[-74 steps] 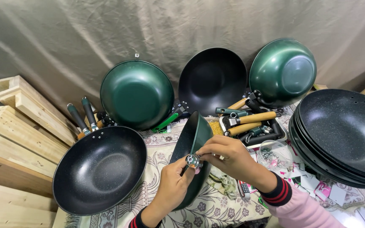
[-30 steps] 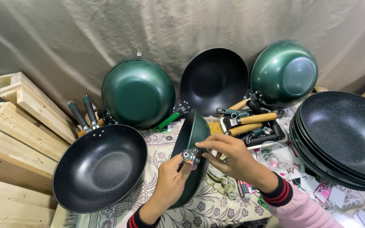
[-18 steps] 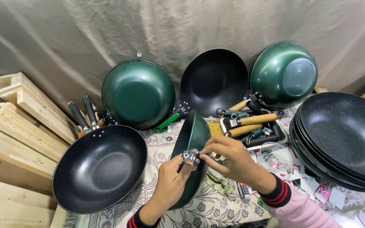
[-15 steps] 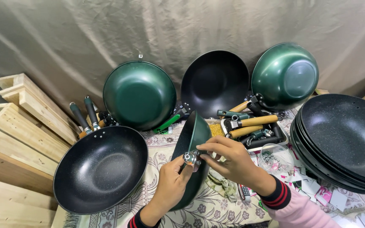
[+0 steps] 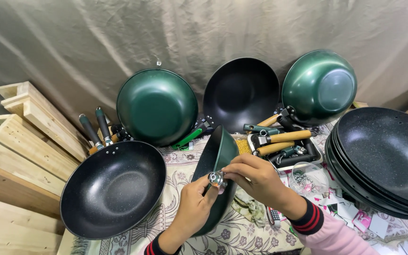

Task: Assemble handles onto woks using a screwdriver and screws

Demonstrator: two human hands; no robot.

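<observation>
Between both hands (image 5: 227, 189), a green wok (image 5: 216, 174) stands on edge.

wok (image 5: 216, 163): lower rim hidden behind left hand (image 5: 192, 210)
fitting (image 5: 216, 178): small, mostly covered by fingertips, type unclear
right hand (image 5: 256, 177): sleeve cut off at btm edge
pan stack (image 5: 383, 160): cut off at right edge

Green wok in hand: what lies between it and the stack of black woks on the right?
In the head view, between the green wok and the stack of black woks lies a tray of loose handles and a clear round container.
</observation>
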